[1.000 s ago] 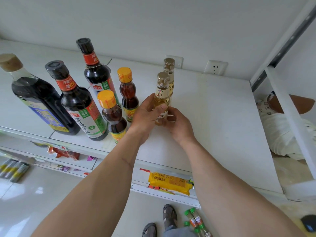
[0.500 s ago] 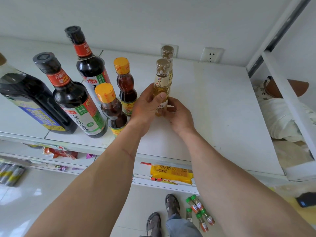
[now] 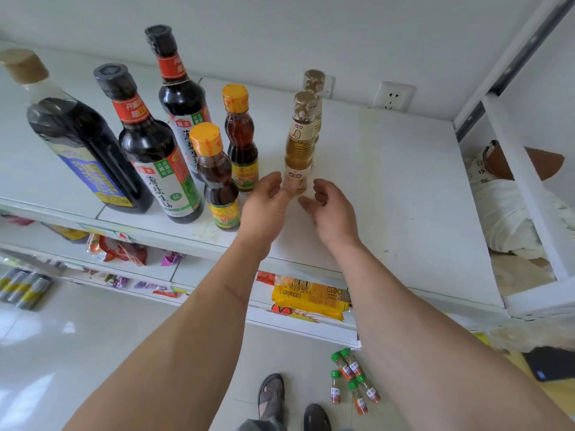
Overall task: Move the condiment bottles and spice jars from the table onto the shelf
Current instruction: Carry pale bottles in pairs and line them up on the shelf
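Observation:
A slim golden oil bottle (image 3: 298, 144) stands upright on the white top shelf (image 3: 389, 197), with a second like bottle (image 3: 315, 88) right behind it. My left hand (image 3: 264, 203) and my right hand (image 3: 331, 209) hover just in front of it, one on each side, fingers apart and off the bottle. Left of them stand two small brown bottles with orange caps (image 3: 217, 178) (image 3: 241, 135), two tall dark soy sauce bottles (image 3: 149, 144) (image 3: 180, 94) and a big dark bottle (image 3: 77, 135). Several small green-capped spice jars (image 3: 351, 381) lie low near my feet.
The shelf's right half is bare up to a white frame post (image 3: 529, 188). Two wall sockets (image 3: 392, 96) sit behind the shelf. Lower shelves hold snack packets (image 3: 308, 298) (image 3: 118, 248). My sandalled feet (image 3: 273, 399) stand on the pale floor.
Both hands have let go of the golden oil bottle and drawn back a little toward me. The bottle stays standing on the shelf.

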